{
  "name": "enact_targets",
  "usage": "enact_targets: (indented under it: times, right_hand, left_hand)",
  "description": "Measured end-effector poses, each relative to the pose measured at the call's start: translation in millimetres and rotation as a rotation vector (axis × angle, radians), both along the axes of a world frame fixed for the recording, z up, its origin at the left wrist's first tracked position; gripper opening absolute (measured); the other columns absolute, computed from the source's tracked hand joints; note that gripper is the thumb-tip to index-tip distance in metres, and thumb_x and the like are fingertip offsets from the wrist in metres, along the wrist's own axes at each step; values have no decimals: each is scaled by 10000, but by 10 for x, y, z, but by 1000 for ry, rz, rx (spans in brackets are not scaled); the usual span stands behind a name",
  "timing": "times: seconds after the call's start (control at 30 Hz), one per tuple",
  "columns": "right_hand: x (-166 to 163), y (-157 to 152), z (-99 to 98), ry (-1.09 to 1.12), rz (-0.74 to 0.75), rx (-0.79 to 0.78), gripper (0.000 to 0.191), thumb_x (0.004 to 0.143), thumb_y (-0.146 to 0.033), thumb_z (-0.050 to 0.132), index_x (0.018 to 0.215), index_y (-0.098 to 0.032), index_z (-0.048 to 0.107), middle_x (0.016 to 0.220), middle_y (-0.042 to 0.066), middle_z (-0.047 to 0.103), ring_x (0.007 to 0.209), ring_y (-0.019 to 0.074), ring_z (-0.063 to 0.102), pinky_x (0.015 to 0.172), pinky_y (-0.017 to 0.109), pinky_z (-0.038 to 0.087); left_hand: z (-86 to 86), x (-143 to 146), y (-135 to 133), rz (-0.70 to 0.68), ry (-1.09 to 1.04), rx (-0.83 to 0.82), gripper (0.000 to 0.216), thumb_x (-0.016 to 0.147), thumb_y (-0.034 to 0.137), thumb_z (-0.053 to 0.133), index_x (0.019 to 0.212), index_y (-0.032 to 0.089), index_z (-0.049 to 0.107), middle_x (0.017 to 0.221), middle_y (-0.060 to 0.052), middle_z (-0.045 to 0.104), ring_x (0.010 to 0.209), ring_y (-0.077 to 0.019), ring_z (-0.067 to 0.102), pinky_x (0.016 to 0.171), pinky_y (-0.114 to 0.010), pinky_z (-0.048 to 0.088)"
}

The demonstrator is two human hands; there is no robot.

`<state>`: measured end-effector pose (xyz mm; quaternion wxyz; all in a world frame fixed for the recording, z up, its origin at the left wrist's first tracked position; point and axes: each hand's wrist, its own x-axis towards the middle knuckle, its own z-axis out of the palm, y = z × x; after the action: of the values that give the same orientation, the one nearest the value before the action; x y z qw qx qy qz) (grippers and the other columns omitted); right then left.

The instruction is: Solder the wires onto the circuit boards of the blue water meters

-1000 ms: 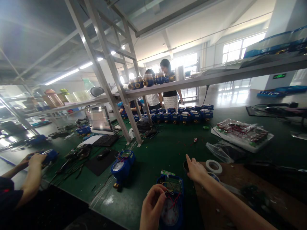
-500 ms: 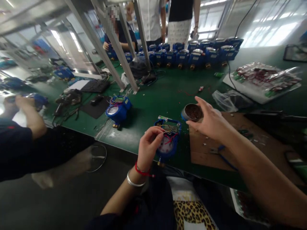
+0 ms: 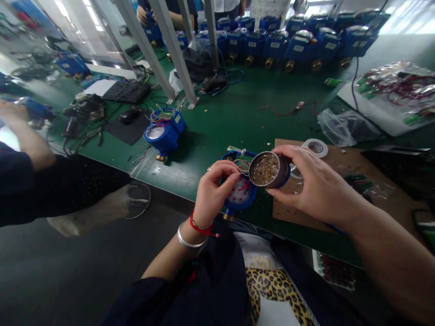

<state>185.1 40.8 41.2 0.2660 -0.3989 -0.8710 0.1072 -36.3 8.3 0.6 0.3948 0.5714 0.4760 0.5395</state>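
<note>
Nearest: left wrist carries a red cord (image 3: 200,230) and 1 silver bangle (image 3: 189,245). Left hand (image 3: 215,192): thumb and index fingertips pressed together, pinching thin wires (image 3: 244,166) of the blue meter (image 3: 239,194); no visible gap between the tips. Right hand (image 3: 317,188): thumb and fingers spread only to the width of a round tin (image 3: 265,170), gripping it around the side. Tin is tilted, mouth toward the left hand, brownish glossy contents visible. It overlaps the meter's right side in view; contact between the 2 cannot be told.

Meter sits near the front edge of the green table (image 3: 220,122), brass fitting toward the person, red wires across its dial. Brown board (image 3: 295,213) lies to its right, bearing 1 roll of white tape (image 3: 324,149). A 2nd meter (image 3: 167,133), also with wires exposed, stands to the left, apart from the hands.

Farther: mouse (image 3: 129,115) on a black pad, keyboard (image 3: 127,91), clear bag (image 3: 335,129). Beyond the metal posts (image 3: 174,50), blue meters (image 3: 276,44) stand at least 2 rows deep.
</note>
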Motion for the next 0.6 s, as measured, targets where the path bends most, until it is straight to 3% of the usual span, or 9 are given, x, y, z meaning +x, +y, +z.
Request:
enact_targets:
  times: [0.33,0.6]
  right_hand:
    - [-67,-27,61,-17,104,74,593,770,-302,699,1305,-224,456,1290,106,560,1239,316,517,1061,529,421]
    - [-98,-58,96,-63,158,180,619,786,-233,683,1340,-187,410,1294,150,551,1225,327,519,1042,526,438]
  left_hand:
    - [75,6,22,-26,93,26,81,861,175,629,783,174,652,944,-45,620,899,-161,583,819,-296,469]
    - [121,37,-3,-10,172,39,98,835,142,643,741,168,633,904,-35,619,870,-150,578,796,-290,461]
